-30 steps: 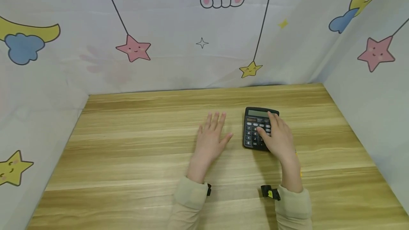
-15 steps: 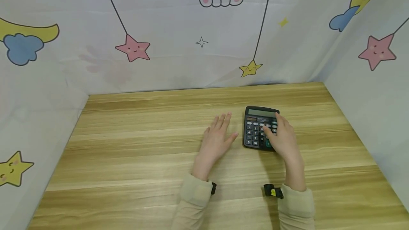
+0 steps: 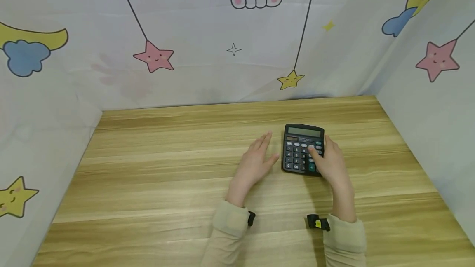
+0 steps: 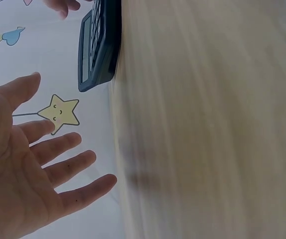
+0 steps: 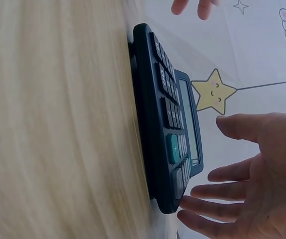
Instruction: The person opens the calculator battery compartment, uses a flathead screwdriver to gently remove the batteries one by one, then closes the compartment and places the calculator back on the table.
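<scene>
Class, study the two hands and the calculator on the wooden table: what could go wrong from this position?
1. The right hand spreads straight fingers over the calculator keys, so a neighbouring key may get pressed by mistake.
2. The left hand hovers open beside the calculator without touching it; nothing steadies the case, so it might slide on the smooth table under a push.
3. The right hand covers the right-hand keys in the head view, so they may be misread.
</scene>
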`<state>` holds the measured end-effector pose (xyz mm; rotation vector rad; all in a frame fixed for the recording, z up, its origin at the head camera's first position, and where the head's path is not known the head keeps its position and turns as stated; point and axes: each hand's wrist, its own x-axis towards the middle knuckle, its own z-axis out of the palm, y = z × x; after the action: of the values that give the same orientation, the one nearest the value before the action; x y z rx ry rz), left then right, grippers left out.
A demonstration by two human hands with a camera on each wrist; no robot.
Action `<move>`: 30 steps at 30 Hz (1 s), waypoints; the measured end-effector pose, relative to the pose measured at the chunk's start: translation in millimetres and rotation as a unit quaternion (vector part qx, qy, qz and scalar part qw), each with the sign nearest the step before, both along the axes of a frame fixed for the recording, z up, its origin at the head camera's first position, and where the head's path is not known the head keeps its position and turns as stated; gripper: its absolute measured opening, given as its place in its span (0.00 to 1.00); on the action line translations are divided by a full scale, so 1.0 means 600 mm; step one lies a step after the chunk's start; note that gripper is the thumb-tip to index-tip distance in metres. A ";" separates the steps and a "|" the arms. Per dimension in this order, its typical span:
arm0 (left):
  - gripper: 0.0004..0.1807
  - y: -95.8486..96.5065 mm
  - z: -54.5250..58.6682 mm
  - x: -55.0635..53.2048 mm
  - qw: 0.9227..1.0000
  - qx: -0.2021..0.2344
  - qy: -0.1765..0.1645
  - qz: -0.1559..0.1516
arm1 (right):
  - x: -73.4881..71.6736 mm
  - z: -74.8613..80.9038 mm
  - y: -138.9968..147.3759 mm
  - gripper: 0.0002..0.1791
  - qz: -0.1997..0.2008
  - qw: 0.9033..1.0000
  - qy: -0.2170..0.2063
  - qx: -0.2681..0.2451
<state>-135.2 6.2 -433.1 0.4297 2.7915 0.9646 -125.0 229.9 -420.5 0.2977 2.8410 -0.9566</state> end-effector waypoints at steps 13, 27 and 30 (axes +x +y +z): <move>0.39 0.024 -0.002 -0.014 0.998 0.056 -0.041 0.009 | 0.000 -0.005 -0.002 0.42 -0.012 1.000 -0.010 0.015; 0.35 0.035 -0.009 -0.030 0.991 0.100 -0.080 0.026 | -0.002 -0.012 0.000 0.41 -0.030 0.999 -0.009 0.008; 0.34 0.039 -0.012 -0.033 0.990 0.108 -0.081 0.030 | -0.003 -0.014 0.000 0.40 -0.032 0.999 -0.010 0.005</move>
<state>-154.9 29.6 -440.4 0.2806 2.5795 1.2615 -126.7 229.9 -429.0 0.4002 2.8338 -0.9467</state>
